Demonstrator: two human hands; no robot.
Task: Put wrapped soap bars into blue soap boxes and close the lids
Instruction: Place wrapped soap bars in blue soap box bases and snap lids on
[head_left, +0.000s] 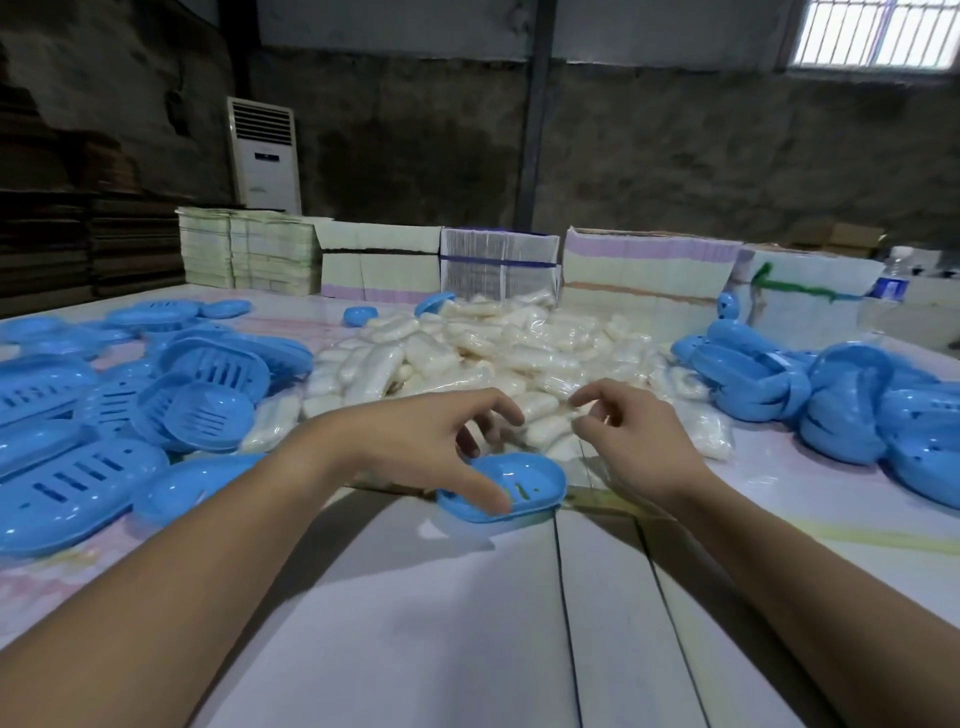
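Note:
An open blue soap box (524, 480), empty, with slots in its floor, hangs just above the table's white front part. My left hand (415, 441) holds it, thumb on the near rim and fingers curled behind the far rim. A large heap of wrapped white soap bars (493, 353) lies right behind it in the middle of the table. My right hand (623, 436) hovers over the heap's near edge, fingers loosely curled and holding nothing.
Piles of blue box halves and slotted trays lie at the left (130, 395) and the right (841, 395). Stacks of flat cartons (498, 265) line the back of the table. A water bottle (893, 275) stands far right. A white air conditioner (265, 156) stands by the wall.

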